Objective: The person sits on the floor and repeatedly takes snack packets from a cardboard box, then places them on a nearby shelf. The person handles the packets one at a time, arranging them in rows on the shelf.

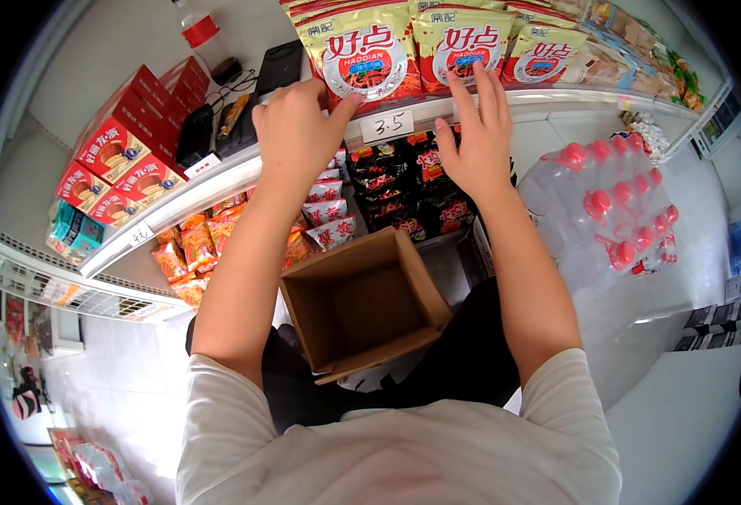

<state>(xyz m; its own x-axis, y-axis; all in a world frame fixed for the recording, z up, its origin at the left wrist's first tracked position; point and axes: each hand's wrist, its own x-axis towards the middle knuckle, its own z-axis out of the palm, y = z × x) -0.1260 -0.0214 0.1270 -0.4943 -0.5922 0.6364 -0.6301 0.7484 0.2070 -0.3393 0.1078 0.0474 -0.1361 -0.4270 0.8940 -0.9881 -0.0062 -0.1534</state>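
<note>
My left hand (301, 129) is at the lower left corner of a yellow and red snack bag (370, 60) on the upper shelf, its thumb on the bag's front; whether it grips the bag I cannot tell. With fingers apart, my right hand (479, 136) touches the front of a second such bag (462, 41) with its fingertips. More bags of the kind (542, 53) stand to the right and behind. Below my forearms, an open cardboard box (367, 309) with nothing visible inside sits between my legs. A handwritten price card (387, 126) is on the shelf edge.
Red snack boxes (124, 142), a black phone (280, 66), glasses (235, 85) and a bottle (200, 31) stand or lie on the shelf at left. Orange packets (199, 246) and black packets (386, 183) fill the lower shelf. Wrapped bottles with red caps (598, 202) are at right.
</note>
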